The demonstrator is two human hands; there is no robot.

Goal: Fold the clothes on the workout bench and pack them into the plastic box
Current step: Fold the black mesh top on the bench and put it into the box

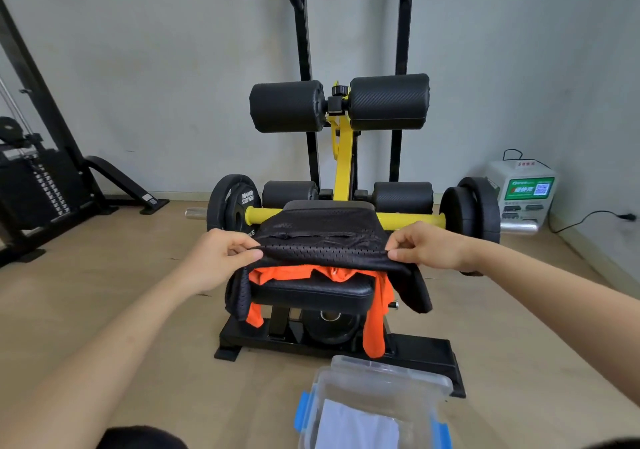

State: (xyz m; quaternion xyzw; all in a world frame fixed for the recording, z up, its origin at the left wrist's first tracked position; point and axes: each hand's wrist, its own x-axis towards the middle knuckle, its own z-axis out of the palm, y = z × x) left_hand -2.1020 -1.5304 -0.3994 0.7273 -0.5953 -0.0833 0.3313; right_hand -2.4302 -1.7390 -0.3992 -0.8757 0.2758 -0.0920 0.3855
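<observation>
A black mesh garment (322, 244) lies across the black padded seat (311, 293) of the workout bench. My left hand (214, 258) pinches its near edge on the left, and my right hand (427, 246) pinches the same edge on the right, lifting it slightly. Under it an orange garment (375, 324) is bunched on the seat and hangs down on both sides. The clear plastic box (377, 403) with blue clips stands on the floor in front of the bench, with a pale folded cloth (356, 428) inside.
The bench has yellow bars, black roller pads (287, 106) and weight plates (474, 209) on both sides. A cable weight machine (34, 178) stands at the left. A white device (523, 189) with a cord sits by the right wall. Wooden floor surrounds the bench.
</observation>
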